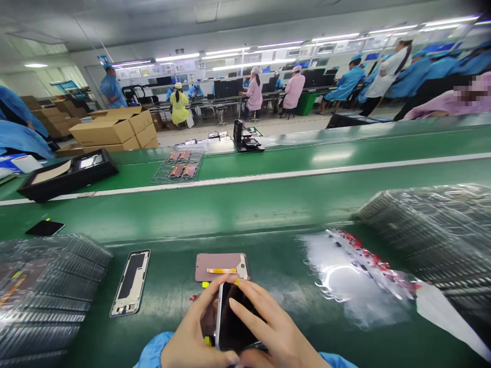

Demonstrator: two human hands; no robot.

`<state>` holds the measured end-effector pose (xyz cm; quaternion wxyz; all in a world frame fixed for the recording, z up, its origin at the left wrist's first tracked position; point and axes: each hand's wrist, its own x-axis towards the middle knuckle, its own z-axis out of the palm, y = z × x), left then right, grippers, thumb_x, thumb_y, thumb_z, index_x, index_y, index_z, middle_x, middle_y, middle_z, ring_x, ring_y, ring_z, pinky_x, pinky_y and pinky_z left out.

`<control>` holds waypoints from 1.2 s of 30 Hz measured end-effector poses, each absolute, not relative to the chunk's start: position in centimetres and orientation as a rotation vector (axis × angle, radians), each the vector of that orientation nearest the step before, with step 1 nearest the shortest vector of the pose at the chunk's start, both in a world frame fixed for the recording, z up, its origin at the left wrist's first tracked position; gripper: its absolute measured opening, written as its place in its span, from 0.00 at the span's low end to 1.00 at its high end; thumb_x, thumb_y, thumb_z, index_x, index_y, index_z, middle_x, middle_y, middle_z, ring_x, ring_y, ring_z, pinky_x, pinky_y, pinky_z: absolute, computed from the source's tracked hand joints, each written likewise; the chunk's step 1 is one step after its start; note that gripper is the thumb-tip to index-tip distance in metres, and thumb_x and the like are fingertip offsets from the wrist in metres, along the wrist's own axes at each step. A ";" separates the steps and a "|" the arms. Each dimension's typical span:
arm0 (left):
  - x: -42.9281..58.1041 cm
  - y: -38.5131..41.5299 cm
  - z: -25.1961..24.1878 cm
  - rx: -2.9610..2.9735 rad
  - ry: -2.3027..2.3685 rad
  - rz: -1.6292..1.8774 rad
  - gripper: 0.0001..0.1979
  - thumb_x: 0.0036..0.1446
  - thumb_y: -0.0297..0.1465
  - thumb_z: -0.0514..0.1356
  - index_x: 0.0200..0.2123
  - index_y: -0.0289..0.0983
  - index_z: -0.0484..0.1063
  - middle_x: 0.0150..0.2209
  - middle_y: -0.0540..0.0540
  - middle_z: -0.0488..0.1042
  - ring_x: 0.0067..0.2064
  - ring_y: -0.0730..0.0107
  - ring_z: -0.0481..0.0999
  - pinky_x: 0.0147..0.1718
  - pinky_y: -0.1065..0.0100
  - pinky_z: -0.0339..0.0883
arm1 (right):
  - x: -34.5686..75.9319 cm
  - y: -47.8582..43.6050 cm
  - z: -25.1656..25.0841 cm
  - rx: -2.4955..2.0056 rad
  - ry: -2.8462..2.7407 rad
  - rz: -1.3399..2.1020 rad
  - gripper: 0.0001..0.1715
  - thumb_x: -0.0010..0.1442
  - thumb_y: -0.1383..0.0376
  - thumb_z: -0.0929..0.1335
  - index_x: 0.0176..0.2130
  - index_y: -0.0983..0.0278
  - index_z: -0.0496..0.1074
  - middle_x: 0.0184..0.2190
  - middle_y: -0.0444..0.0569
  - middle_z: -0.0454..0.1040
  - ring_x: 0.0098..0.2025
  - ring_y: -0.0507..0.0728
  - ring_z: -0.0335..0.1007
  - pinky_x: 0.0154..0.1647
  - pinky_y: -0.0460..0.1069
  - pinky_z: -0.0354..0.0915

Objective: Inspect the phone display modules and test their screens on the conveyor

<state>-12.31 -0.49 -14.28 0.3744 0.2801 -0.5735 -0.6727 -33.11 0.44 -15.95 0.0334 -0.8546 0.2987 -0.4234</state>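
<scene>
Gripping a dark-screened smartphone (235, 317) tilted above the green conveyor desk (245, 214), the left hand (195, 327) and right hand (276, 327) close around its edges, keeping it clear of the pink phone panel (215, 267) and white phone frame (128, 305) lying flat within reach.

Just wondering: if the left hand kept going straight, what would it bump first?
Probably the flat pinkish phone part just ahead of the left hand, though depth is hard to judge.
</scene>
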 end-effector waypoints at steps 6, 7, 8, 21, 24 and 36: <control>-12.6 -0.4 -13.8 0.642 -1.402 -1.724 0.44 0.46 0.37 0.74 0.64 0.53 0.60 0.68 0.42 0.60 0.69 0.49 0.57 0.66 0.53 0.55 | -33.6 0.4 -15.4 -2.778 0.977 -1.272 0.39 0.65 0.44 0.63 0.61 0.71 0.62 0.59 0.70 0.67 0.67 0.69 0.55 0.58 0.66 0.66; -12.7 -0.5 -13.8 0.629 -1.388 -1.741 0.44 0.46 0.37 0.74 0.64 0.54 0.60 0.68 0.43 0.59 0.69 0.50 0.56 0.65 0.54 0.56 | -33.5 0.4 -15.4 -2.793 0.999 -1.268 0.39 0.65 0.45 0.63 0.61 0.70 0.63 0.59 0.69 0.68 0.67 0.70 0.55 0.58 0.67 0.66; -12.7 -0.6 -13.9 0.621 -1.373 -1.763 0.44 0.46 0.37 0.74 0.64 0.55 0.60 0.68 0.44 0.59 0.69 0.51 0.56 0.65 0.55 0.56 | -33.4 0.5 -15.5 -2.795 1.024 -1.269 0.38 0.65 0.45 0.64 0.61 0.70 0.63 0.59 0.69 0.68 0.67 0.70 0.55 0.58 0.68 0.65; -11.7 -4.7 -11.0 1.061 -0.870 -1.872 0.25 0.64 0.43 0.57 0.56 0.31 0.70 0.49 0.34 0.78 0.45 0.54 0.80 0.38 0.62 0.76 | -34.4 -0.1 -16.7 -1.352 0.834 -0.897 0.32 0.71 0.46 0.58 0.63 0.61 0.66 0.50 0.56 0.78 0.52 0.62 0.74 0.56 0.58 0.68; -11.5 -5.3 -10.4 1.056 -0.881 -1.858 0.26 0.63 0.45 0.58 0.57 0.32 0.70 0.50 0.34 0.78 0.47 0.52 0.79 0.38 0.62 0.76 | -34.1 -0.1 -17.1 -1.140 0.702 -0.748 0.32 0.67 0.46 0.64 0.57 0.65 0.72 0.32 0.52 0.81 0.36 0.59 0.80 0.38 0.51 0.72; -12.6 -2.9 -12.5 1.092 -1.170 -1.954 0.21 0.59 0.45 0.62 0.45 0.33 0.75 0.37 0.41 0.80 0.30 0.71 0.78 0.30 0.72 0.70 | -34.5 0.0 -18.8 -0.957 0.692 -1.018 0.32 0.64 0.50 0.70 0.59 0.65 0.66 0.33 0.52 0.82 0.35 0.58 0.80 0.39 0.51 0.72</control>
